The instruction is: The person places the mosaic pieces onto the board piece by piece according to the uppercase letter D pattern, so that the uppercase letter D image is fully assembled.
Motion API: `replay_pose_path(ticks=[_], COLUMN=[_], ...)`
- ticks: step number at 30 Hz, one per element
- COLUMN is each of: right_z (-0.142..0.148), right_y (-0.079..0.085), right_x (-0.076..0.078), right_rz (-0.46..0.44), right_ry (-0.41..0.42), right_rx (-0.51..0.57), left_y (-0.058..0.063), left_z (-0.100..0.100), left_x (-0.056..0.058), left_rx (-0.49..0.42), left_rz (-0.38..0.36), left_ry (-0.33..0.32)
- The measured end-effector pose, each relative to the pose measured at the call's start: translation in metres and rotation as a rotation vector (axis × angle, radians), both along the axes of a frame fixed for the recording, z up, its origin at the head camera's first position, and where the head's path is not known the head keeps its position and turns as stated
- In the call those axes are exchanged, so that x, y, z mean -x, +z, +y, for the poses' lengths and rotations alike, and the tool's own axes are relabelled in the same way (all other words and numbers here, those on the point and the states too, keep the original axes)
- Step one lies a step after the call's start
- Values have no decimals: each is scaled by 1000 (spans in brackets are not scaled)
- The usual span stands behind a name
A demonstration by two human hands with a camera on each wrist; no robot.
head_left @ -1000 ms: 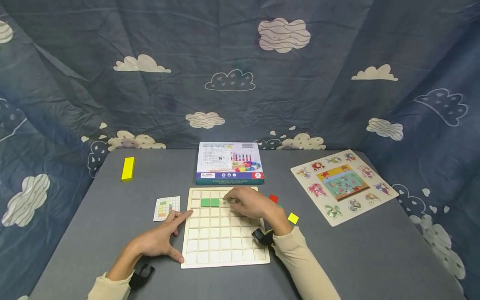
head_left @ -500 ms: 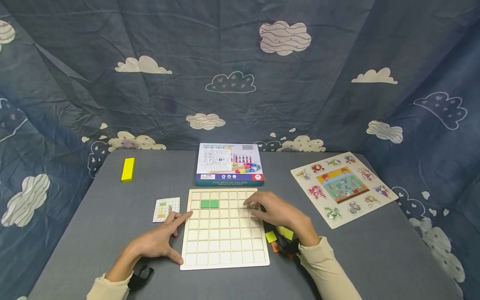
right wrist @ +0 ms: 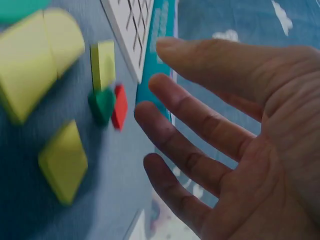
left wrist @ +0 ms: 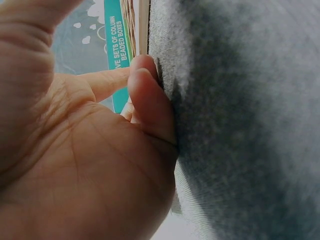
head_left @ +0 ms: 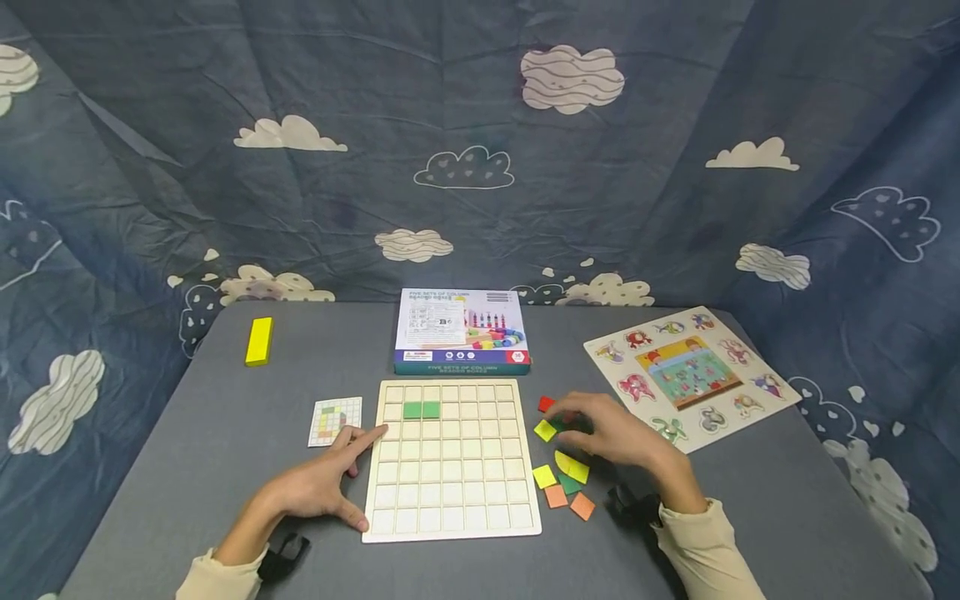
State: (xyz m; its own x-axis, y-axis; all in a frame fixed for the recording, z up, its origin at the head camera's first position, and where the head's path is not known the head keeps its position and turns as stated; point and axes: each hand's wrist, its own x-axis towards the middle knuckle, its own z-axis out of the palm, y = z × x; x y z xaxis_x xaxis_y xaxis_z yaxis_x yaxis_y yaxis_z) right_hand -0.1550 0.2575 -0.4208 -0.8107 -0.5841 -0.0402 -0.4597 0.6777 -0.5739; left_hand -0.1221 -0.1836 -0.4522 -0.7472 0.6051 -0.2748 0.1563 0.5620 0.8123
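A wooden grid board [head_left: 450, 475] lies mid-table with two green square tiles [head_left: 422, 410] side by side in its second row. My left hand [head_left: 315, 483] rests against the board's left edge, fingers and thumb spread along it. Beyond the board's right side, my right hand [head_left: 622, 429] hovers over loose tiles with slightly bent fingers. The right wrist view shows nothing in that hand; near its fingers are a yellow tile [right wrist: 103, 65], a green piece [right wrist: 102, 106] and a red tile [right wrist: 120, 107]. Closer to me lie yellow pieces [head_left: 572, 467], a green one and orange tiles [head_left: 582, 506].
A small pattern card [head_left: 337, 412] lies left of the board, by the left fingers. Behind the board is a beaded-boxes carton [head_left: 461, 333]. A yellow block [head_left: 258, 342] is at the back left, and a picture puzzle board [head_left: 686, 375] lies at the right.
My right hand has moved from beside the green tiles, across the board, to the loose tiles on the right, uncovering several. The left hand has stayed at the board's edge.
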Motion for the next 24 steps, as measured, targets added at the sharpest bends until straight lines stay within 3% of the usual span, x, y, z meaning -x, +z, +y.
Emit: replay_pose_path(ticks=[3,9,24], right_z=[13,32,44], right_y=[-2,-5,-14], right_x=[2,7,10], right_rz=[-38,-197,-293], right_ry=[-29,-60,-3], right_rx=[14,16,21], left_y=[0,0,-2], left_z=[-1,-1,-1], left_x=[-1,-1,-1], left_rx=[-2,-13,-8], left_rz=[0,-6,-15], left_ry=[2,8,14])
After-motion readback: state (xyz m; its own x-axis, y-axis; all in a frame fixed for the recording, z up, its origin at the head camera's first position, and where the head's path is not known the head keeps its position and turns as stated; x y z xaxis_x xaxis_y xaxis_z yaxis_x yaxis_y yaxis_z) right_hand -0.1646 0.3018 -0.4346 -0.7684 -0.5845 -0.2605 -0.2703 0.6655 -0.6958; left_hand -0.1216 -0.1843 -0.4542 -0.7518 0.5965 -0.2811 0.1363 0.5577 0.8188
